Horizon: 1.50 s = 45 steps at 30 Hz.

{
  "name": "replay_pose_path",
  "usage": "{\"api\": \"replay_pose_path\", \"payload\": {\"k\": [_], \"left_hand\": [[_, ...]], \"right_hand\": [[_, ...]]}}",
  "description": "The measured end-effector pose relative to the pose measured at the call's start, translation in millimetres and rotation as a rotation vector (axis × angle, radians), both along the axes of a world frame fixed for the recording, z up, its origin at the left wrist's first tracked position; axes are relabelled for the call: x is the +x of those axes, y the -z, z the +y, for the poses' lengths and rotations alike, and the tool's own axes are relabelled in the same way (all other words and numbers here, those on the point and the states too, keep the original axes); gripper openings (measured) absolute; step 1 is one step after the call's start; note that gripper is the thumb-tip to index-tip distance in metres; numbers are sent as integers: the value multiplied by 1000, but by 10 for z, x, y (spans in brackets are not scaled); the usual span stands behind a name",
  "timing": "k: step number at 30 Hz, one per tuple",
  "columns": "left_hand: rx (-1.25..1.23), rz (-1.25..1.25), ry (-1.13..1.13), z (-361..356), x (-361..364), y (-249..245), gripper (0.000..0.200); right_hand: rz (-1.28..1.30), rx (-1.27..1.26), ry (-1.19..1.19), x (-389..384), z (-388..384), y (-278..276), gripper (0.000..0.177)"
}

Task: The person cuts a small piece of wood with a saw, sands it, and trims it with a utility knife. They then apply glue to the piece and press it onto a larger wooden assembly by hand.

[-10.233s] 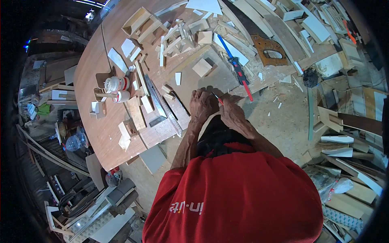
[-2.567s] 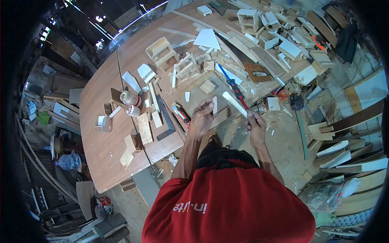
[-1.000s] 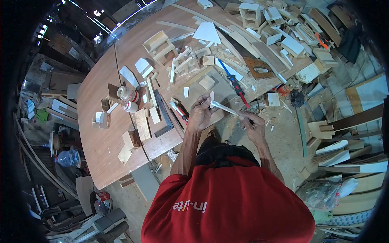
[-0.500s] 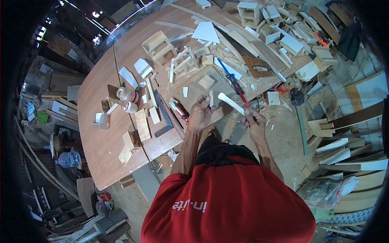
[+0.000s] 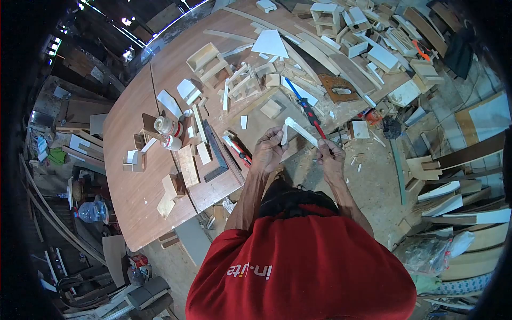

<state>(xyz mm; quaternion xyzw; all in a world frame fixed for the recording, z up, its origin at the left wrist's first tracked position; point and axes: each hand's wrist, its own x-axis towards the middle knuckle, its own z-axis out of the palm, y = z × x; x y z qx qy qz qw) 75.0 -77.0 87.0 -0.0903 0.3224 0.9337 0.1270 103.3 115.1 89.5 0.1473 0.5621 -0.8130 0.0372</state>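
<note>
My left hand (image 5: 269, 149) pinches a small light wood piece (image 5: 285, 136), held up over the near edge of the table. In my right hand (image 5: 332, 154) is a pale flat stick (image 5: 304, 133) whose far end is coated with something white. That white end touches or nearly touches the top of the wood piece; the exact contact is too small to tell. Beyond both hands a small wood block (image 5: 271, 109) lies on a grey board (image 5: 285, 108). A red cutter knife (image 5: 238, 150) rests left of my left hand.
Two white-smeared jars (image 5: 165, 126) stand on the brown table (image 5: 133, 197). A dark try square (image 5: 214, 160), a blue-and-red tool (image 5: 308, 111) and a handsaw (image 5: 339, 89) lie around the work spot. Wood offcuts (image 5: 378, 56) pile up at the back right.
The stick's white end has moved left and up to the wood piece. My right hand has shifted slightly left, and my left hand has turned the piece a little.
</note>
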Motion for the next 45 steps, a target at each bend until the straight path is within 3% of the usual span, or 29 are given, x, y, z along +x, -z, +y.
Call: {"api": "replay_pose_path", "payload": {"k": [2, 12, 27, 36, 38, 42, 45], "left_hand": [[4, 19, 34, 4, 8, 3, 20], [25, -56, -68, 24, -61, -31, 15], [-23, -62, -132, 41, -98, -117, 16], [16, -38, -108, 1, -141, 10, 16], [-4, -51, -144, -18, -156, 22, 15], [-66, -30, -184, -171, -238, 118, 14], [-276, -141, -246, -316, -360, 104, 13]], "right_hand": [[51, 126, 17, -13, -3, 13, 18], [158, 61, -13, 51, -3, 62, 21], [325, 333, -107, 190, 92, 53, 18], [342, 327, -2, 122, 64, -15, 17], [428, 412, -97, 136, 75, -45, 18], [387, 325, -83, 176, 228, 96, 17], [258, 379, -13, 166, 312, 187, 18]]}}
